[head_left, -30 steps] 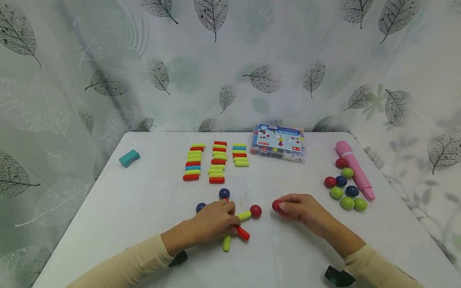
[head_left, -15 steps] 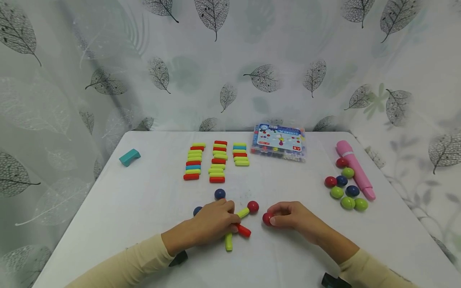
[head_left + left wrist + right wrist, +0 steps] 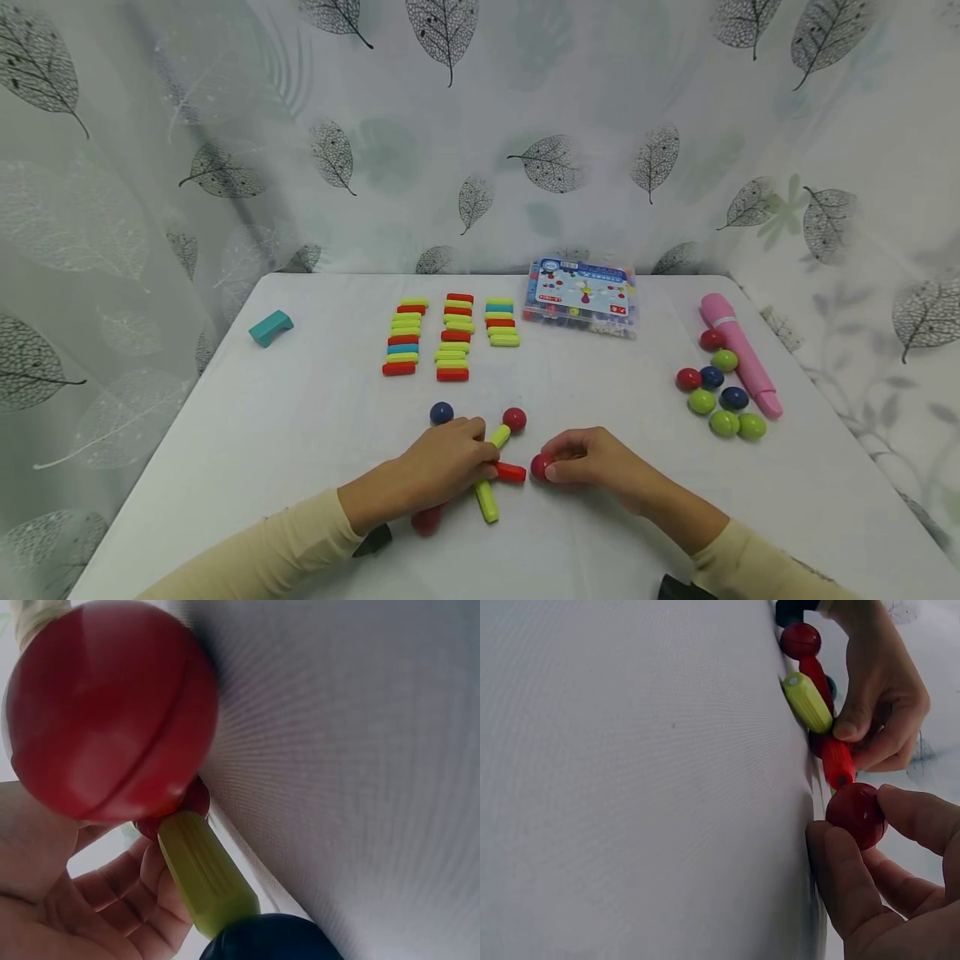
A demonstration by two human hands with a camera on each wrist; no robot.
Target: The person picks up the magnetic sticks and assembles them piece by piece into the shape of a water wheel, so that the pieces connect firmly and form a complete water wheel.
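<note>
Fingers and thumb of the right hand [image 3: 596, 458] pinched a red ball [image 3: 540, 467] just beside a red rod [image 3: 512, 472], seen from the head. That rod stuck out of a rod-and-ball piece [image 3: 487, 502], whose middle lay under the curled fingers of the left hand [image 3: 450, 458], toward the near side of the white table [image 3: 315, 417]. Three columns of short rods [image 3: 453, 337] in yellow-green, red and blue stood farther back. Behind them, at the far edge, sat a clear box [image 3: 577, 296] with a printed label; a teal block [image 3: 271, 328] lay at the left, and loose balls [image 3: 724, 423] clustered by a pink stick [image 3: 738, 354] at the right. Pale drapery [image 3: 375, 92] printed with dark skeleton leaves walled the room.

From the left wrist, a shiny red ball of the piece bulked large against woven white cloth [image 3: 360, 772], near a yellow-green rod [image 3: 208, 874] reaching a dark blue ball [image 3: 274, 941].

From the right wrist, the right fingers gripped their ball from opposite sides, while the left thumb and fingers held the piece near its middle.
</note>
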